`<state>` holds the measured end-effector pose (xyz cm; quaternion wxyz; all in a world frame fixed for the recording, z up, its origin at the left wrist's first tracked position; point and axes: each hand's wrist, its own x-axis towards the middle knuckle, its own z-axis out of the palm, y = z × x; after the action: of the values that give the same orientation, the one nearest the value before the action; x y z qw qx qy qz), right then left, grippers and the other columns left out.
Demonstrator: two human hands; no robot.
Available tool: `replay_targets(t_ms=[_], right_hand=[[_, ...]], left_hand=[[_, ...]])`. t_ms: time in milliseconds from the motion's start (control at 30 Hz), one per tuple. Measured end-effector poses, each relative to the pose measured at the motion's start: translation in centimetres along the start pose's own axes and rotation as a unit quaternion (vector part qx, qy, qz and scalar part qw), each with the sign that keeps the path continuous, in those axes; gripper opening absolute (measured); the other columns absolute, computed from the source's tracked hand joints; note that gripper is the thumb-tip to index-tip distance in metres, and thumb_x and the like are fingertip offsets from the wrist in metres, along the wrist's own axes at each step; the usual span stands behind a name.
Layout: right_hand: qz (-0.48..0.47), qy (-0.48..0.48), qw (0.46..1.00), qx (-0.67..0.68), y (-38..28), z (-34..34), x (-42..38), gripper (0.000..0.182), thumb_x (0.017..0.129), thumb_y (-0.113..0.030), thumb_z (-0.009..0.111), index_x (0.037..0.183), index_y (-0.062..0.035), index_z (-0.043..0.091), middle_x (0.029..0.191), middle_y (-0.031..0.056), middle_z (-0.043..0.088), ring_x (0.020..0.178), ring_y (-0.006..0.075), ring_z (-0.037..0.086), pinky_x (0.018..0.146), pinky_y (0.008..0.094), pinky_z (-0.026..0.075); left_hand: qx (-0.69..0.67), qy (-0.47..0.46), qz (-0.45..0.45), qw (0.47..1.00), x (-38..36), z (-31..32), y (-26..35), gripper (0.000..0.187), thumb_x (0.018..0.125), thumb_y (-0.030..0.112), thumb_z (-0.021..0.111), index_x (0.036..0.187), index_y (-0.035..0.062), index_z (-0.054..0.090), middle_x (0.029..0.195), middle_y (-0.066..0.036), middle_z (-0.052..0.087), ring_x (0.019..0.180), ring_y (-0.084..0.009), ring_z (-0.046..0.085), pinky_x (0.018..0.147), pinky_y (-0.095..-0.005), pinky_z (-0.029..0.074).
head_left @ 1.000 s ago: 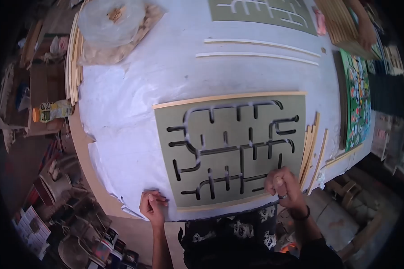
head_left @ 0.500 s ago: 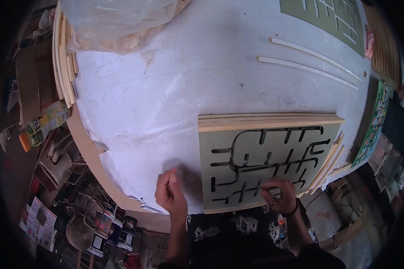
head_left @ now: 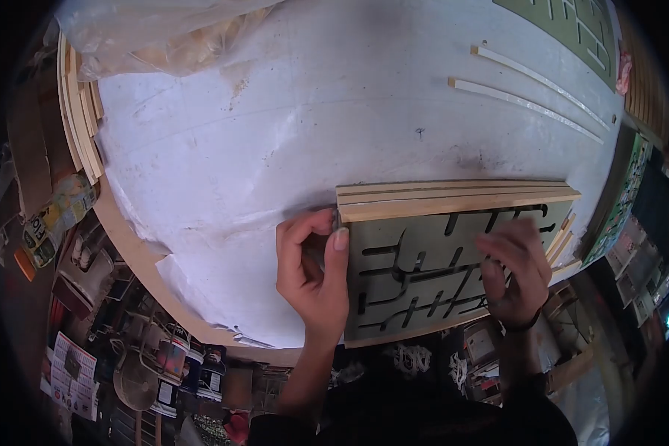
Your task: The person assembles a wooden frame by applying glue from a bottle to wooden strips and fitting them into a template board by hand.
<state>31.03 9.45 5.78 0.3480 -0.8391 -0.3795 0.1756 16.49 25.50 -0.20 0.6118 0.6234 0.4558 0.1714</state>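
A stack of green-grey boards with wooden edge strips and dark maze-like slots (head_left: 383, 230) lies at the table's near edge. At its upper left corner, my left hand (head_left: 314, 256) pinches the stack's edge between thumb and fingers. My right hand (head_left: 514, 271) hovers over the right part of the slotted face, its fingers curled and blurred, the fingertips apart from the thumb. Nothing shows between them.
Two pale strips (head_left: 528, 100) lie on the white-covered table (head_left: 223, 171). Another green slotted board (head_left: 572, 30) is at the top right. Plastic bags (head_left: 163, 37) and stacked wooden strips (head_left: 78, 111) are at the upper left; a bottle (head_left: 56, 215) lies beyond the left edge.
My left hand has moved up and right from the bare table onto the stack's left edge. My right hand has risen up and right over the board. The camera view has shifted slightly.
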Motion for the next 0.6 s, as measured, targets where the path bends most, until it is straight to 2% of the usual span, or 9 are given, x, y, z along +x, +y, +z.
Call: replay_targets(t_ms=[33, 133, 233, 400, 600], right_hand=[[-0.019, -0.02, 0.999, -0.027, -0.4, 0.3, 1.6, 0.036, 0.072, 0.006, 0.065, 0.108, -0.0024, 0.068, 0.103, 0.0122, 0.062, 0.089, 0.0273, 0.059, 0.072, 0.0371, 0.048], [-0.052, -0.122, 0.989, -0.062, -1.8, 1.6, 5.8, 0.055, 0.061, 0.008, 0.06, 0.113, -0.0076, 0.068, 0.122, 0.0117, 0.057, 0.11, 0.0326, 0.053, 0.089, 0.0422, 0.044], [-0.039, -0.171, 0.982, -0.066, -2.6, 3.9, 6.8, 0.065, 0.056, 0.013, 0.057, 0.114, -0.0146, 0.069, 0.135, 0.01, 0.051, 0.123, 0.0338, 0.046, 0.099, 0.0448, 0.039], [-0.025, -0.209, 0.974, -0.078, -2.3, 4.9, 7.2, 0.066, 0.059, 0.014, 0.058, 0.114, -0.0199, 0.069, 0.141, 0.0068, 0.047, 0.13, 0.0309, 0.042, 0.104, 0.0448, 0.034], [-0.017, -0.219, 0.972, -0.08, -1.9, 4.0, 7.2, 0.063, 0.056, 0.014, 0.061, 0.111, -0.0178, 0.07, 0.142, 0.0062, 0.047, 0.131, 0.0313, 0.042, 0.105, 0.0453, 0.034]], left_hand=[[0.006, 0.003, -0.015, 1.0, 0.0, 0.2, 0.3, 0.016, 0.097, 0.007, 0.057, 0.109, -0.0039, 0.059, 0.1, -0.005, 0.058, 0.087, -0.0081, 0.052, 0.08, -0.0225, 0.042], [-0.04, 0.018, -0.072, 0.996, 0.0, 0.6, 0.5, 0.013, 0.093, 0.0, 0.062, 0.106, -0.0028, 0.061, 0.097, -0.003, 0.054, 0.08, -0.0065, 0.049, 0.073, -0.0203, 0.041], [-0.058, 0.02, -0.063, 0.996, 0.1, 1.0, 0.7, 0.012, 0.093, 0.001, 0.062, 0.105, -0.0018, 0.06, 0.097, -0.002, 0.054, 0.077, -0.0053, 0.049, 0.07, -0.0192, 0.041], [-0.064, 0.024, -0.064, 0.996, 0.2, 1.3, 0.8, 0.011, 0.094, 0.0, 0.062, 0.104, -0.0018, 0.059, 0.097, -0.002, 0.054, 0.076, -0.0048, 0.048, 0.069, -0.0193, 0.041], [-0.051, 0.029, -0.07, 0.996, 0.1, 1.4, 0.7, 0.011, 0.094, 0.001, 0.061, 0.104, -0.0026, 0.058, 0.099, -0.003, 0.054, 0.078, -0.0053, 0.049, 0.071, -0.0194, 0.041]])
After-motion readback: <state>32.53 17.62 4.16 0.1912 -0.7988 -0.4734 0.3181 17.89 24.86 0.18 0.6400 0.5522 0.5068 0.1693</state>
